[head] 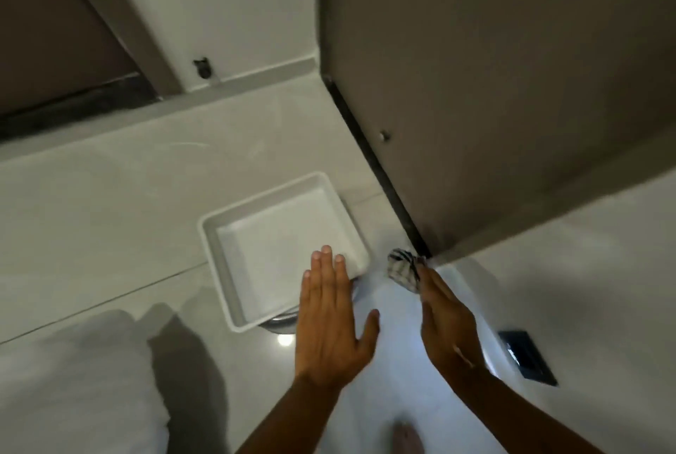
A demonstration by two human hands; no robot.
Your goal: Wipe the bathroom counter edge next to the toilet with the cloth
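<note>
Right hand (pixel 444 318) pinches cloth (pixel 404 269) at its fingertips (left hand (pixel 331 314) flat, empty).

We see a pale glossy floor (pixel 109 205); a white square bin (pixel 281 248) stands on it (top open, inside bare), just beside the dark wall base strip (pixel 376 161).

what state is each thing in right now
left hand: open, flat, fingers together, holding nothing
right hand: shut on cloth
cloth: bunched, pressed at the dark corner
tray: upright, empty
dark wall plate: set flush in the white wall
</note>
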